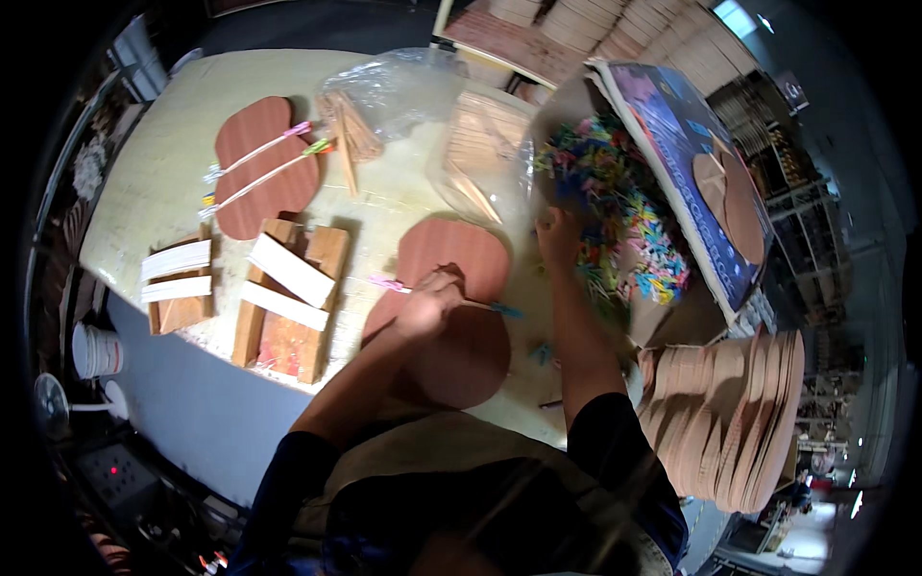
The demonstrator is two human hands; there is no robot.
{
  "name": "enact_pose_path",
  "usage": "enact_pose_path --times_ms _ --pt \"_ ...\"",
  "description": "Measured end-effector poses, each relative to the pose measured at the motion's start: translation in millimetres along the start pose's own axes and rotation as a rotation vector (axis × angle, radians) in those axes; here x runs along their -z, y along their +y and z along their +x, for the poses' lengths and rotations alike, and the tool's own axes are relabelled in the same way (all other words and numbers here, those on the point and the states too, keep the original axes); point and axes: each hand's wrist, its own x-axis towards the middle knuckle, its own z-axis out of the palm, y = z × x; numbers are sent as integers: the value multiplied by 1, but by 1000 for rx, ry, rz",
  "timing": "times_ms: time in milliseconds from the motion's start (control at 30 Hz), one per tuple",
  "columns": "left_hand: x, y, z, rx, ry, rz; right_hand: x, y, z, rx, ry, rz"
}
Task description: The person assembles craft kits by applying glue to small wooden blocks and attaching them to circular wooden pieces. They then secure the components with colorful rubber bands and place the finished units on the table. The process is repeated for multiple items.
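A reddish-brown wooden panel, shaped like a guitar body (459,360), lies in front of me on the table. Across its waist runs a thin strip (475,304) with a pink clothespin (387,283) at its left end and a blue clothespin (506,310) at its right. My left hand (432,300) covers the strip's middle, fingers bent together on it against the panel. At the left side of an open box (663,326), my right hand (559,235) has curled fingers with a gap at the thumb. Inside the box are many coloured clothespins (624,216).
A similar panel (259,182) with two clipped strips lies at the far left. Two wooden frames (322,274) bear white strips. Plastic bags (403,82) and wood strips (353,134) lie at the back. Stacked thin boards (720,413) stand right of the table.
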Motion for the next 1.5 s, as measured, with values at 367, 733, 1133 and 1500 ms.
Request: enact_pose_path --times_ms 367,733,1133,1500 --pt "12 18 17 11 -62 -16 -38 82 -88 214 169 -187" --pt "110 38 -23 343 356 -58 -18 91 -203 372 184 -260" --pt "342 -175 -232 1211 1614 62 33 41 -200 366 -20 -174" --pt "367 -180 -245 1174 1834 -636 36 82 -237 165 126 176"
